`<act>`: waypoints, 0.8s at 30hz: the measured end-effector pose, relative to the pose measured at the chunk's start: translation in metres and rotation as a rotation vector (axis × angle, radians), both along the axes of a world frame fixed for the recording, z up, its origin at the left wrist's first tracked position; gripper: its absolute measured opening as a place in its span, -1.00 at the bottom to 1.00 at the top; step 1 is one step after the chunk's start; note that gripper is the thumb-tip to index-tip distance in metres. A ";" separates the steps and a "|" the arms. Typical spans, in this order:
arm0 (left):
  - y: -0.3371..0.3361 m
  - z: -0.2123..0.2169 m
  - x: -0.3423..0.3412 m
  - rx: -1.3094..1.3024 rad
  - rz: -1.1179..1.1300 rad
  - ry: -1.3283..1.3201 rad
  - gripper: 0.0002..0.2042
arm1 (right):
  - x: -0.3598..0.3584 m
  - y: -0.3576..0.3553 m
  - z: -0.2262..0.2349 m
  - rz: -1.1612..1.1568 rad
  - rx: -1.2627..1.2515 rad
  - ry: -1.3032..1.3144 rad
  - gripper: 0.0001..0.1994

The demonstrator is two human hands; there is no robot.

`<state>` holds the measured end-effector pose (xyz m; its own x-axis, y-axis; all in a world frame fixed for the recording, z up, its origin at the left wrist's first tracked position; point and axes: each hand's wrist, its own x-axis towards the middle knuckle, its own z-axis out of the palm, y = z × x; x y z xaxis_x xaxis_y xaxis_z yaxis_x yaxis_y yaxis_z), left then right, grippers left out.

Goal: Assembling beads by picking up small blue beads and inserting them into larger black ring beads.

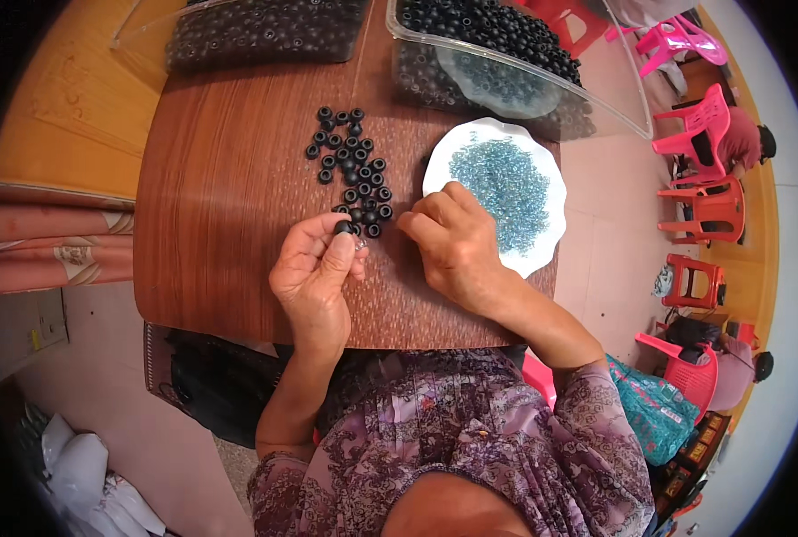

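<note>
My left hand [314, 273] pinches a small black ring-shaped bead [343, 227] between thumb and fingers, just above the table. My right hand [453, 242] rests beside it with fingers curled, its fingertips at the near end of a loose pile of black beads [352, 166]; whether it holds anything is hidden. A white scalloped plate [542, 255] filled with tiny pale-blue beads [506, 188] sits just right of the right hand, partly covered by it.
The brown wooden table [229, 233] carries two clear plastic trays of black beads at its far edge, one at left [256, 31] and one at right [506, 54]. Pink and red plastic chairs [708, 125] and seated people stand at the right. A teal bag [654, 403] lies by my right elbow.
</note>
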<state>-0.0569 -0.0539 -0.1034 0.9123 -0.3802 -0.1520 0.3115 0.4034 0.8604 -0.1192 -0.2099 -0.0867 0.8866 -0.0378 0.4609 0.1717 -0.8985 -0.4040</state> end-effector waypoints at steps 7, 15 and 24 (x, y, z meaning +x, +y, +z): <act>0.000 -0.004 0.000 -0.039 0.004 0.022 -0.86 | 0.006 -0.002 0.001 -0.055 -0.073 -0.036 -0.75; -0.006 -0.003 -0.005 -0.053 -0.035 0.048 -0.84 | -0.006 0.010 0.023 -0.019 0.320 0.002 -0.83; -0.012 -0.003 -0.013 -0.109 -0.054 0.036 -0.82 | -0.007 0.022 0.014 0.000 0.429 -0.005 -0.87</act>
<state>-0.0703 -0.0656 -0.1059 0.8849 -0.4443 -0.1395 0.3650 0.4756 0.8004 -0.1258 -0.1882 -0.0722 0.8846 -0.2272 0.4073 0.1741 -0.6493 -0.7403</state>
